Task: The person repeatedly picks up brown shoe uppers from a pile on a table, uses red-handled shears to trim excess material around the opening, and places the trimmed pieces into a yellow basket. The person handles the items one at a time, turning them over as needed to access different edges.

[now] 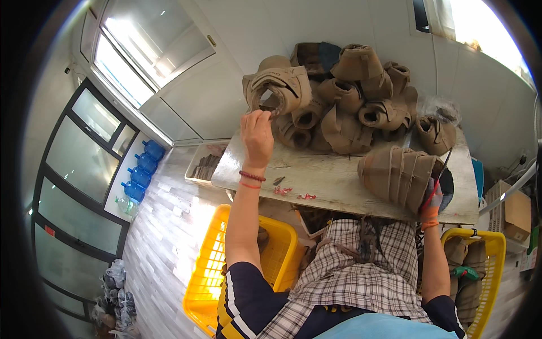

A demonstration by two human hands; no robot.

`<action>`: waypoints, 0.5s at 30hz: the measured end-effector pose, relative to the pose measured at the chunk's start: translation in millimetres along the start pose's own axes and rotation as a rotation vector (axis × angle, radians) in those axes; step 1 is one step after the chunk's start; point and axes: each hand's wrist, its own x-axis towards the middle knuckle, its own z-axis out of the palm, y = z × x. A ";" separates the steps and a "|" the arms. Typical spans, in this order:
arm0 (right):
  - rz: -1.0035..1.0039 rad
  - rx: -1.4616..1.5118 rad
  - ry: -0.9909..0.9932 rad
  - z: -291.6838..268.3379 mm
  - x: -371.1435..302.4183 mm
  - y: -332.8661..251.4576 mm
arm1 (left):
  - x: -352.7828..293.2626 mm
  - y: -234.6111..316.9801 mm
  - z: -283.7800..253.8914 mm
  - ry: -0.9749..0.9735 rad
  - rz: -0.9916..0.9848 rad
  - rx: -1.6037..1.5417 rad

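My left hand (257, 135), bare with beaded bands at the wrist, is closed on the lower edge of a tan fabric cap (291, 85), lifted in front of the heap. A round opening shows in the cap. My right hand (431, 202), in a grey and orange glove, is closed around red-handled scissors (435, 192) whose thin dark blade points up. It rests against the right end of a stack of nested tan caps (395, 178) lying on its side on the table. Its fingers are partly hidden. More tan caps (344, 127) are heaped behind.
The worn table (339, 189) carries small red scraps (282, 191) near its front edge. Yellow baskets stand below, one on the left (206, 271) and one on the right (494, 277) with tan pieces inside. Blue water bottles (138, 175) line the left wall.
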 end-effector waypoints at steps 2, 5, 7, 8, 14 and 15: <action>0.117 0.011 0.081 -10.5 -2.3 -4.1 | -3.2 30.1 -28.0 -0.027 0.017 -0.022; 0.097 -0.067 0.229 -1.2 -17.2 -23.3 | -7.4 76.5 -63.5 -0.055 -0.013 -0.078; -0.003 -0.180 0.287 5.5 -32.5 -37.5 | -7.0 105.9 -82.6 -0.076 -0.022 -0.116; -0.068 -0.210 0.276 13.1 -46.2 -50.0 | -7.2 121.0 -85.8 -0.087 -0.015 -0.151; -0.093 0.133 -0.202 88.1 -117.3 -124.0 | -3.1 207.6 -92.5 -0.116 0.016 -0.395; -0.201 0.184 -0.287 89.9 -116.0 -127.6 | 0.5 222.6 -90.7 -0.116 0.043 -0.454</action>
